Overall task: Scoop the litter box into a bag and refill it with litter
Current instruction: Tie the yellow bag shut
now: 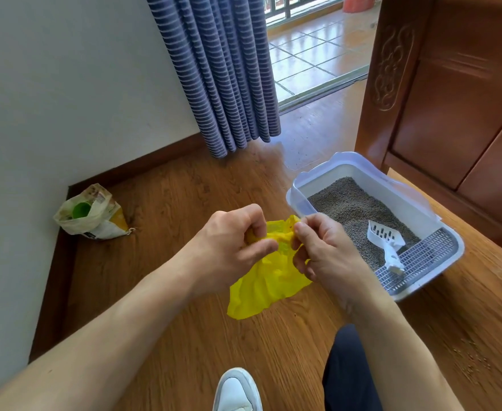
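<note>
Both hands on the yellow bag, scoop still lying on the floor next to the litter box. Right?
Not quite. Head view shows the scoop lying inside the litter box, on the litter, not on the floor. Left hand and right hand both pinch the yellow bag.

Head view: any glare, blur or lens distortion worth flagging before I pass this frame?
Head view: daylight glares off the balcony tiles; wide-angle bending curves the wall edge and cabinet near the borders; both hands, left hand and right hand, and the yellow bag are acceptably sharp, with soft shadows only.
</note>
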